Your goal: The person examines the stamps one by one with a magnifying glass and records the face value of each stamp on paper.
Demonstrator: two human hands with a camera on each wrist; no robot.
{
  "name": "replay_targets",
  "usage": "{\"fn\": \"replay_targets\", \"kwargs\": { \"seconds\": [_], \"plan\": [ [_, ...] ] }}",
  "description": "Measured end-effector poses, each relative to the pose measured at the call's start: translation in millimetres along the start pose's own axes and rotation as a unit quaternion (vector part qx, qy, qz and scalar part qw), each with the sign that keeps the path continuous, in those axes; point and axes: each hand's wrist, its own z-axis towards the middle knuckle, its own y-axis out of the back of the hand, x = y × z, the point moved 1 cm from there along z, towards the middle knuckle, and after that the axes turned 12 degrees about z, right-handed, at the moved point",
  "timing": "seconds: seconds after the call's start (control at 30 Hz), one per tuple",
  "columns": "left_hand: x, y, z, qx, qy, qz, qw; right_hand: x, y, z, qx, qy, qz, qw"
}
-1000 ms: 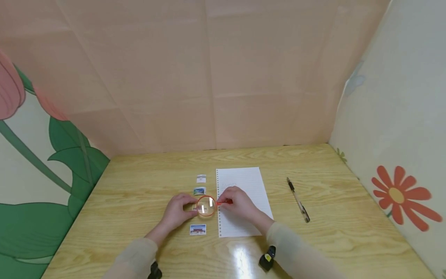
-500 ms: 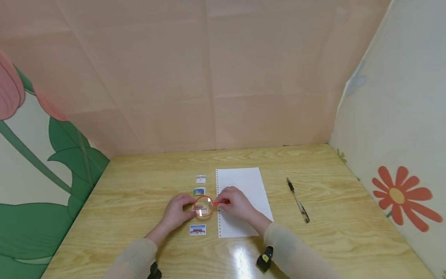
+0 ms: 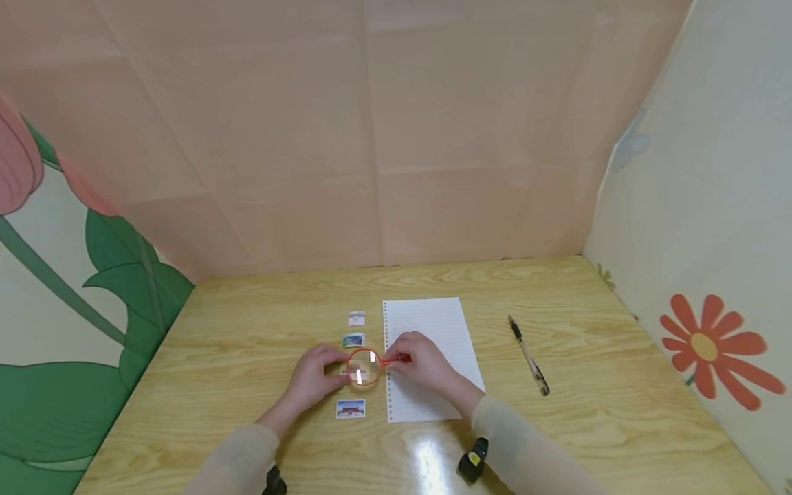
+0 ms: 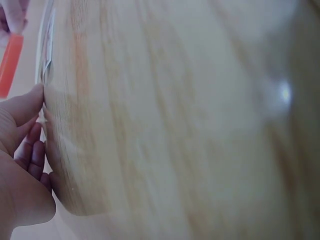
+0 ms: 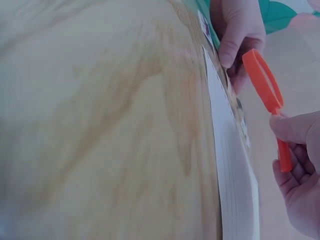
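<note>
My right hand [image 3: 421,357] pinches the short handle of a red-rimmed magnifying glass [image 3: 364,366], also seen edge-on as an orange magnifying glass [image 5: 262,80] in the right wrist view. Its lens hovers above the table over a postage stamp [image 3: 355,372], partly covered by lens glare. Thumb and forefinger of my left hand [image 3: 317,376] hold this stamp by its left end, low at the table. A stamp with a red building [image 3: 350,409] lies nearer me. Beyond the lens lie a blue-green stamp [image 3: 354,340] and a pale stamp [image 3: 356,318].
A lined, hole-punched sheet of paper [image 3: 442,316] lies under my right hand, with faint writing near its upper left. Farther right on the wooden table [image 3: 594,385] is a black-gripped pen [image 3: 529,356]. Decorated panels stand at the back and both sides.
The magnifying glass has shifted slightly left and back again, with its glare moving across the lens. My left hand stays almost still at the stamp.
</note>
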Motion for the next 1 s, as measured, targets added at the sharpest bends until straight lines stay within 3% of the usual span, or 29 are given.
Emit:
{"fn": "replay_targets", "kwargs": {
  "seconds": [0.2, 0.43, 0.57, 0.73, 1.0],
  "plan": [
    [-2.3, 0.4, -0.7, 0.008, 0.008, -0.001, 0.9999, -14, 23, -18.8, -0.022, -0.004, -0.001, 0.9998],
    [-1.8, -0.2, -0.8, 0.014, 0.019, 0.003, 0.9997, -40, 75, -55.8, -0.081, -0.004, -0.001, 0.9967],
    [0.4, -0.4, -1.5, 0.007, 0.014, -0.001, 0.9999, -53, 111, -79.6, -0.116, -0.041, -0.035, 0.9918],
    [0.0, 1.2, -2.4, 0.006, 0.008, -0.002, 1.0, -67, 156, -108.3, -0.147, -0.116, -0.081, 0.979],
    [1.7, 0.0, -1.3, 0.024, 0.031, 0.009, 0.9992, -82, 203, -147.6, -0.184, -0.177, -0.074, 0.9641]
  ]
}}
